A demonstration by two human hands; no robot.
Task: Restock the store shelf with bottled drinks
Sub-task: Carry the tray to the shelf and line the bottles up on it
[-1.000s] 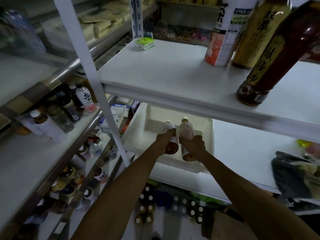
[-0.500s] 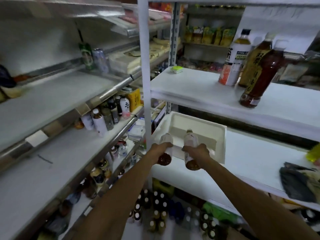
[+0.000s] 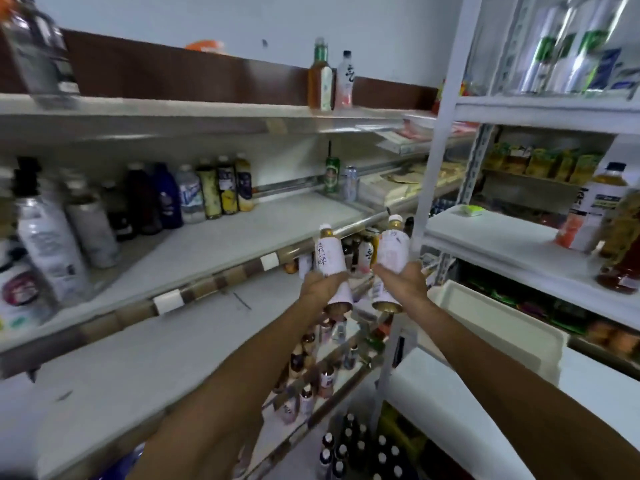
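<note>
Left hand [image 3: 319, 289] gripped the left bottle [image 3: 329, 261], right hand [image 3: 404, 284] the right bottle [image 3: 392, 252], both near-upright; bare shelf [image 3: 263, 225] lay at ten o'clock, nearer left.

The left hand [image 3: 320, 285] is covering the middle of the left bottle [image 3: 329, 259], and the right hand [image 3: 404, 281] is hiding the lower label of the right bottle [image 3: 390, 251]. Blur is smearing the shelf bottles [image 3: 48, 244] at the left edge, and the top edge is cropping the blurred cans [image 3: 564, 46].

A shop, probably a small grocery: long shelves [image 3: 277, 230] stocked with bottled drinks [image 3: 207, 192], cans [image 3: 332, 174] and packets [image 3: 540, 164].
</note>
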